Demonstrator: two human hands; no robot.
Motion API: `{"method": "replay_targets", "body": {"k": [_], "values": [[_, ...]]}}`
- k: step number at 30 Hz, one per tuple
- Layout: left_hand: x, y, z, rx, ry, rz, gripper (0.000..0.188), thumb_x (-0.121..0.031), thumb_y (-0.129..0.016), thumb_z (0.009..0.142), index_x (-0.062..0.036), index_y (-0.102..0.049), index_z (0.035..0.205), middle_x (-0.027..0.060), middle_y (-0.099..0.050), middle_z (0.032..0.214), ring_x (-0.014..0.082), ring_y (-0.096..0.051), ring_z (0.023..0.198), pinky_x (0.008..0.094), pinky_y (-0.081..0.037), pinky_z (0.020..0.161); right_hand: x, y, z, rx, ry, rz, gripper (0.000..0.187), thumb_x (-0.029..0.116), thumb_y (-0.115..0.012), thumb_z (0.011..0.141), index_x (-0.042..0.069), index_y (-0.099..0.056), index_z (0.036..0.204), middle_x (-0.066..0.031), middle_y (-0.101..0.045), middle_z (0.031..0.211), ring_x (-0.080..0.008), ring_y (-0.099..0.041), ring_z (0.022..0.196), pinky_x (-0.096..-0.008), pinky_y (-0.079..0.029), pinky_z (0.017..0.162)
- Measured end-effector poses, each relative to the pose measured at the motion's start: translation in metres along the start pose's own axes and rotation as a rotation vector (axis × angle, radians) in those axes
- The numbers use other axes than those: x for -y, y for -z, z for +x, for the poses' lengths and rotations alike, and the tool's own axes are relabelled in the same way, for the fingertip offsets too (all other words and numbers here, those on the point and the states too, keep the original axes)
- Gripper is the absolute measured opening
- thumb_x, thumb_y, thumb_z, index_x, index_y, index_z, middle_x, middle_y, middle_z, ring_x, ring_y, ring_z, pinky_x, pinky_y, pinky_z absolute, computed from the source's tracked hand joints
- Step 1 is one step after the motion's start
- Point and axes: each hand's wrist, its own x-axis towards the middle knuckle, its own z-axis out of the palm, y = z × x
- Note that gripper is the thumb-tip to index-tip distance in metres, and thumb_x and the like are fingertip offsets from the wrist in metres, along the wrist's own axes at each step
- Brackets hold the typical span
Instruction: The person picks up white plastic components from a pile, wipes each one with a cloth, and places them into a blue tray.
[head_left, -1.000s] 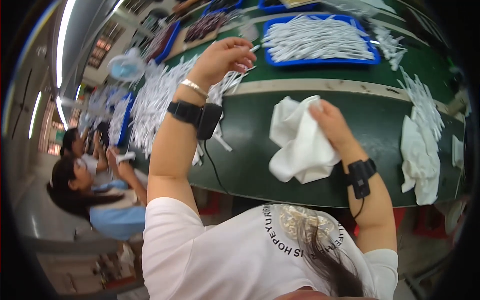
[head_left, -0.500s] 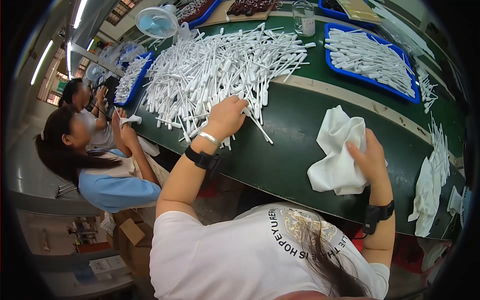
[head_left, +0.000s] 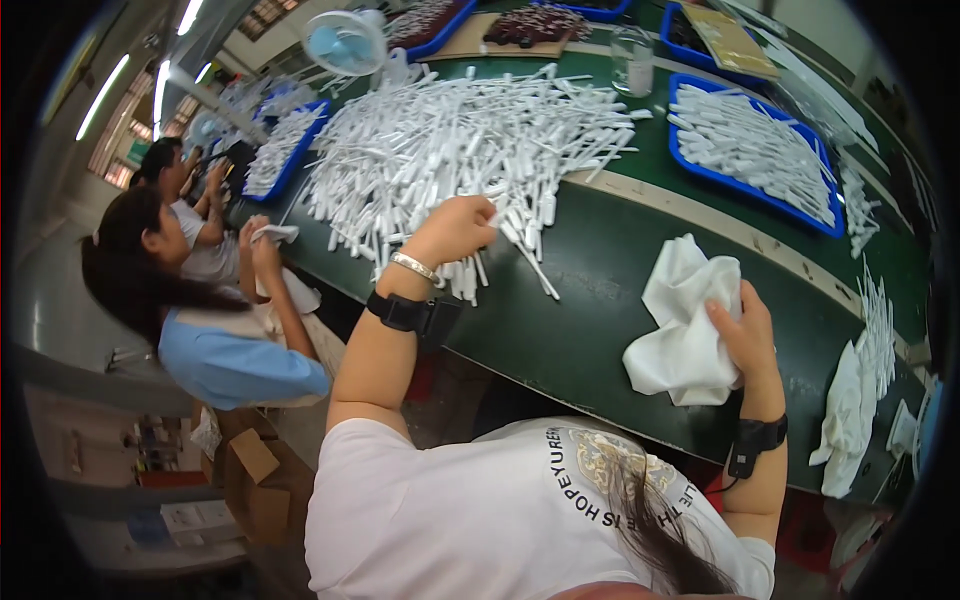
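My left hand (head_left: 450,236) is at the near edge of a big heap of white plastic sticks with wider ends (head_left: 420,150). Its fingers are curled together, and whatever they pinch is hidden or blurred. One stick lies just right of the fingertips, pointing toward me. On the right, my right hand (head_left: 747,335) grips a crumpled white cloth (head_left: 685,325) over the green table (head_left: 570,330), thumb on top and the other fingers mostly out of sight beneath it.
A blue tray (head_left: 745,217) of similar sticks stands at the far right, with a clear bottle (head_left: 632,62) left of it. More sticks (head_left: 877,330) and another white cloth (head_left: 843,430) lie right. At left, a co-worker in blue (head_left: 235,360) handles white cloth; a fan (head_left: 343,43) stands behind.
The whole view has shifted slightly, so the table and heap appear lower. My left hand has moved a little back over the heap's edge. My right hand still holds the cloth.
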Motion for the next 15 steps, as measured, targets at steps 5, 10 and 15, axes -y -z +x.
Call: {"method": "replay_targets", "body": {"k": [5,10,15], "values": [[-0.031,-0.041,-0.036,0.402,-0.082,-1.048,0.023,-0.014,-0.057,0.080,-0.0004,-0.051,0.097,0.0097,-0.061,0.077,0.0099,-0.054,0.050,0.0209,-0.044,0.045,-0.003,0.002,-0.004,0.171,-0.104,0.722,0.038,0.013,-0.058,0.074,-0.003,-0.050,0.107,-0.0113,-0.059,0.096,-0.0195,-0.058,0.083,-0.0283,-0.046,0.074],[-0.074,-0.097,-0.032,0.647,-0.161,-1.332,0.020,-0.014,-0.055,0.082,-0.0011,-0.050,0.096,0.0116,-0.060,0.079,0.0125,-0.057,0.051,0.0228,-0.047,0.046,0.016,-0.005,-0.018,0.280,-0.190,0.930,0.037,0.009,-0.055,0.073,-0.004,-0.049,0.107,-0.0109,-0.059,0.096,-0.0191,-0.059,0.085,-0.0288,-0.047,0.076],[-0.103,-0.116,-0.009,0.786,-0.139,-1.341,0.017,-0.015,-0.053,0.083,-0.0015,-0.050,0.094,0.0104,-0.060,0.077,0.0134,-0.058,0.054,0.0232,-0.048,0.047,0.028,-0.016,-0.015,0.357,-0.200,0.863,0.041,0.012,-0.054,0.074,-0.004,-0.048,0.111,-0.0109,-0.058,0.099,-0.0181,-0.059,0.084,-0.0292,-0.046,0.079]]}}
